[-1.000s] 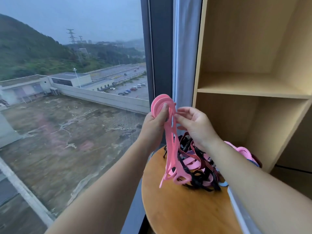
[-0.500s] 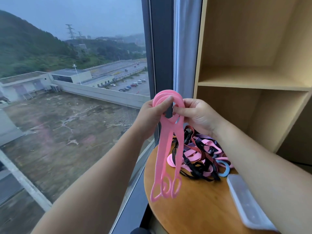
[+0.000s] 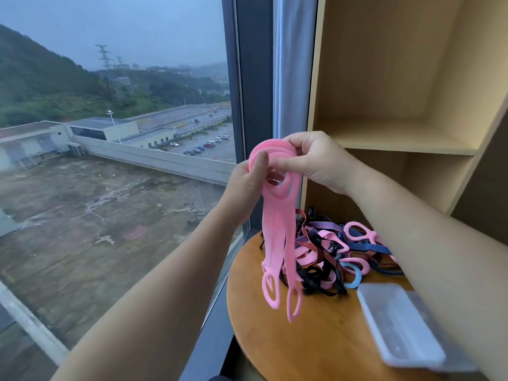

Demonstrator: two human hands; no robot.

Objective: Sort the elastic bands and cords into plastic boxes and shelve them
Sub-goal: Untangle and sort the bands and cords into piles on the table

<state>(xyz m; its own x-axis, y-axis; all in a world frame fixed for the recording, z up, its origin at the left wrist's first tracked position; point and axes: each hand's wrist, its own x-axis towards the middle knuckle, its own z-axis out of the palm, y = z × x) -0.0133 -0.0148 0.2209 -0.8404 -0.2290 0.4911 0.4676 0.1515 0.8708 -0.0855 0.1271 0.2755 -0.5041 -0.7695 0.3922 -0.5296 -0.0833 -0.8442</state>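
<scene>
Hands: left hand and right hand both pinched on gathered top loops of pink elastic bands. Bundle is raised higher than second ago, tails hung free beside tangled pile on desk. Separation judged done; transfer to plastic box judged next.

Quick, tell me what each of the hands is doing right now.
Left hand: closed, holding the pink bands by their top loops.
Right hand: closed, pinching the same pink bands at the top.
</scene>
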